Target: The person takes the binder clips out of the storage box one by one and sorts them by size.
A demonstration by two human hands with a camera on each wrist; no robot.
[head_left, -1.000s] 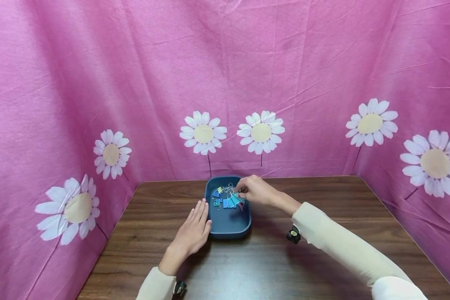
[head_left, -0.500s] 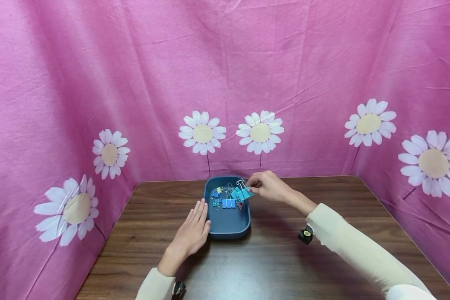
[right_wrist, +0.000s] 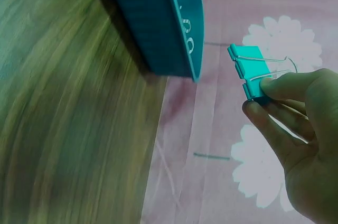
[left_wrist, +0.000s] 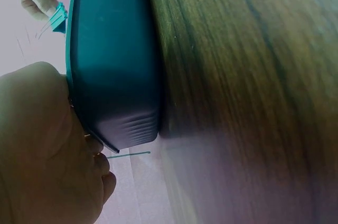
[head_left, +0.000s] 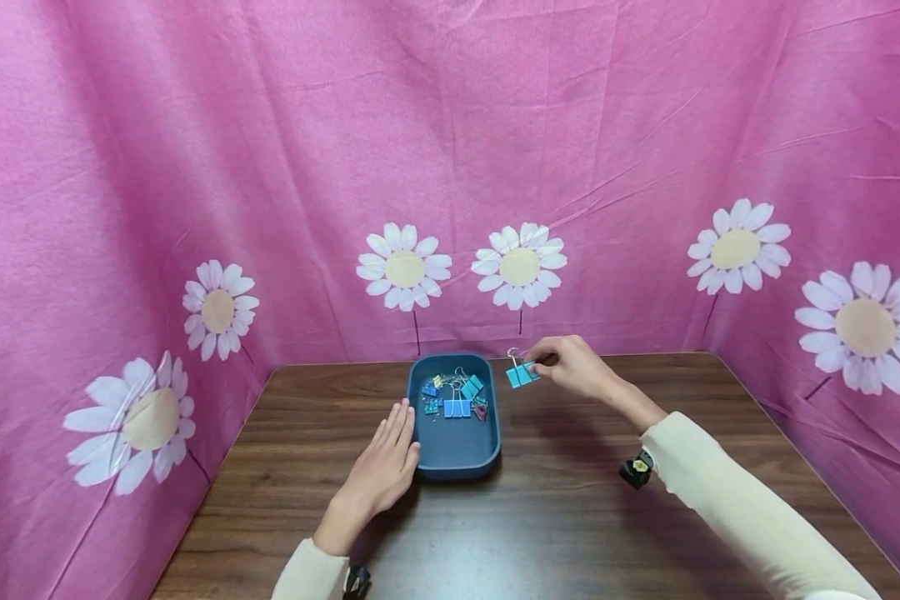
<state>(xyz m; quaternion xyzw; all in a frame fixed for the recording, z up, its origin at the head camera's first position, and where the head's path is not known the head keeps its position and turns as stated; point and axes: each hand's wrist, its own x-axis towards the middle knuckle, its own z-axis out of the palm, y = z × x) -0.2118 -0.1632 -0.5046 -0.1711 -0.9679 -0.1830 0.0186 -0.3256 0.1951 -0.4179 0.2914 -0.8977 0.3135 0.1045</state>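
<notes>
My right hand [head_left: 576, 365] pinches a turquoise binder clip [head_left: 522, 374] by one end, between thumb and fingers. It is held up to the right of a dark blue tray [head_left: 457, 454]. In the right wrist view the clip's [right_wrist: 250, 68] wire handles point toward the hand's side. My left hand [head_left: 381, 458] rests with straight fingers along the tray's left rim. Inside the tray lie a blue binder clip [head_left: 457, 409], another turquoise clip [head_left: 472, 387], a pinkish-red clip [head_left: 481, 412] and several smaller blue and yellow ones toward the back.
The tray stands on a brown wooden table [head_left: 555, 517], near its back edge. A pink curtain [head_left: 457, 150] printed with daisies surrounds the table at the back and both sides.
The right hand has lifted the turquoise binder clip out of the tray and carried it rightward past the rim. The left hand stays at the tray's left side.
</notes>
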